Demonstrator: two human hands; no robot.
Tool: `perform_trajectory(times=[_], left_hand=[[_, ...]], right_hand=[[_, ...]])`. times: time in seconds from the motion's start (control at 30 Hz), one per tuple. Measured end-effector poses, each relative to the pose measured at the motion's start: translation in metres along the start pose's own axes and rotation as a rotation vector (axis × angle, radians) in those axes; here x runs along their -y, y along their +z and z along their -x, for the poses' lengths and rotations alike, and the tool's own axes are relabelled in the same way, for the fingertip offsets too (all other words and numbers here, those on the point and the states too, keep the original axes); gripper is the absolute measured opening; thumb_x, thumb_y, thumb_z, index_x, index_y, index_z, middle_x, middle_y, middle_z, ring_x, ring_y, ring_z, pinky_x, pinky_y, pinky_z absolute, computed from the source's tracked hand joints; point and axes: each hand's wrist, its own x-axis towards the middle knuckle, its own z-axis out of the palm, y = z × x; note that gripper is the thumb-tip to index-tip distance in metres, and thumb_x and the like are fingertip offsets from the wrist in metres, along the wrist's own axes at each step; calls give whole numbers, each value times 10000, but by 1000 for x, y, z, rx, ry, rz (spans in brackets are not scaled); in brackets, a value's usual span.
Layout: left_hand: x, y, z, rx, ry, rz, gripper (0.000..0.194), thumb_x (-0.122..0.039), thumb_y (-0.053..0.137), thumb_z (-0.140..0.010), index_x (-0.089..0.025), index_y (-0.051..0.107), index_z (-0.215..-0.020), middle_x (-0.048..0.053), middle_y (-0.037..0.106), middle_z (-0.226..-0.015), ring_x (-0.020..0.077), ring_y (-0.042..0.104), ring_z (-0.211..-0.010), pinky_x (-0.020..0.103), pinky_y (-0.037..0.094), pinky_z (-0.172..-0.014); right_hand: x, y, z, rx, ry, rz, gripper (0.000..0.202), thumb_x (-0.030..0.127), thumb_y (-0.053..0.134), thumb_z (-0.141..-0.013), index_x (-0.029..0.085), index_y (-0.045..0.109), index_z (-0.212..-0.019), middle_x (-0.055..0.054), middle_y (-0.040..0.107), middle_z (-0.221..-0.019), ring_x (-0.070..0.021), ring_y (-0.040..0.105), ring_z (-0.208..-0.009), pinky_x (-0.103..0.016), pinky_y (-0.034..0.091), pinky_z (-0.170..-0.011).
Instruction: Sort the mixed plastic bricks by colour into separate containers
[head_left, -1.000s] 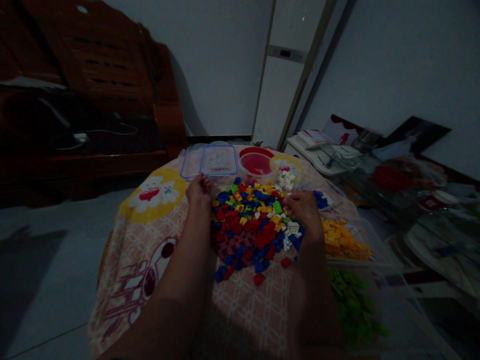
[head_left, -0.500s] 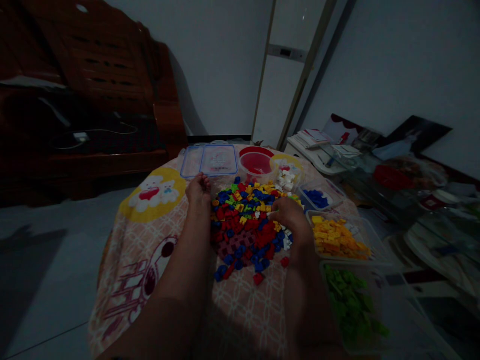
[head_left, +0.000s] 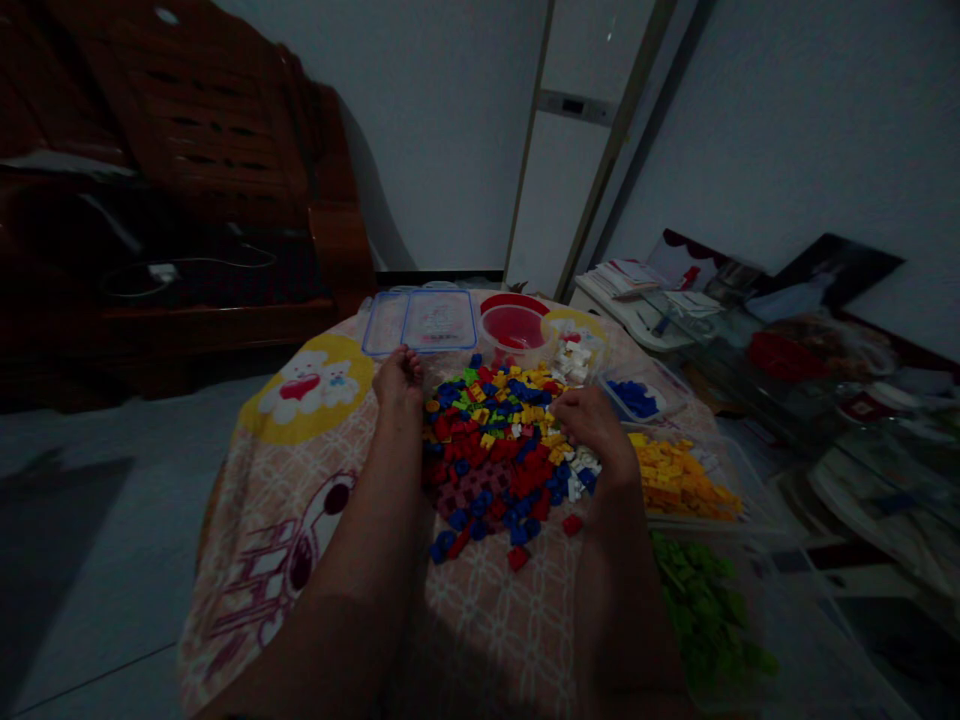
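Note:
A mixed pile of toy building bricks (head_left: 487, 430) in red, blue, yellow, green and white lies on the patterned tablecloth (head_left: 502, 630). At its left edge my left hand (head_left: 397, 378) rests with the fingers curled in; whatever they may hold is hidden. Over the right side of the heap, my right hand (head_left: 592, 422) is closed in a pinch, and anything between its fingertips is too small to make out. White bricks (head_left: 582, 470) lie just below that hand. A few loose red bricks (head_left: 518, 558) sit at the near edge.
Clear boxes stand on the right with blue bricks (head_left: 634, 397), yellow bricks (head_left: 682, 478) and green bricks (head_left: 705, 610). White bricks (head_left: 572, 360) sit behind the pile, near a red round tub (head_left: 514, 322). A blue-rimmed lid (head_left: 439, 320) lies at the back left.
My right hand has drawn back slightly to the right and up from the pile, uncovering more bricks. My left hand stays almost where it was.

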Motion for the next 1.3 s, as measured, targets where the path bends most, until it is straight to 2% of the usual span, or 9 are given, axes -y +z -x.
perform_trajectory(times=[0.13,0.5,0.57,0.7,0.8,0.9,1.0,1.1,1.3], left_hand=[[0,0,-1,-14,3,3,181,-4,527,-847,-139,568,-733,-44,525,-534,28,464,-406,99,374,-416],[1,1,1,2,-4,3,205,-12,499,-901,-139,562,-752,-57,519,-532,15,454,-385,87,359,-405],[0,1,1,1,-5,11,221,-9,476,-915,-139,564,-759,-57,516,-521,15,454,-380,85,362,-403],[1,1,0,-8,-6,23,182,-11,516,-879,-135,576,-759,-47,527,-509,24,458,-383,89,379,-395],[2,0,-1,-20,-12,36,162,-6,516,-855,-127,591,-778,-42,538,-505,30,466,-396,91,387,-392],[1,1,0,-30,-13,41,173,-4,502,-862,-125,593,-779,-41,542,-506,29,470,-403,90,385,-396],[0,1,2,-26,-19,42,196,1,486,-878,-128,586,-770,-45,536,-500,26,465,-397,90,386,-399],[0,2,4,-28,-18,35,186,-1,500,-874,-129,584,-768,-48,536,-504,26,467,-394,92,386,-397],[0,1,3,-25,-11,37,190,-4,506,-884,-128,581,-761,-48,535,-521,25,472,-400,93,388,-408]], right_hand=[[-3,-3,2,22,97,-235,161,239,592,-811,154,687,-713,37,588,-500,-101,522,-411,-195,411,-438],[-3,-1,-2,0,125,-418,116,185,632,-779,143,644,-671,10,628,-515,-95,565,-395,-162,449,-392],[-6,2,-10,-115,146,-498,119,215,635,-786,145,641,-691,3,631,-518,-108,578,-403,-175,470,-397],[-18,13,-33,-575,102,-725,235,270,626,-793,123,674,-970,-48,737,-739,-160,711,-635,-249,603,-595],[-29,18,-45,-659,-17,-766,477,273,642,-762,108,635,-1210,-122,756,-1086,-201,740,-968,-315,616,-825],[-32,17,-43,-632,-49,-711,495,287,636,-747,103,658,-1207,-131,752,-1114,-210,736,-990,-334,607,-862],[-24,13,-31,-515,-7,-622,348,299,637,-735,114,719,-1018,-65,761,-825,-181,730,-708,-276,608,-655],[-7,12,-17,-312,23,-507,194,303,619,-762,140,712,-809,1,673,-604,-130,613,-462,-207,483,-443],[25,20,-1,52,-56,-13,146,261,696,-786,171,719,-674,14,659,-574,-118,619,-541,-196,436,-530]])
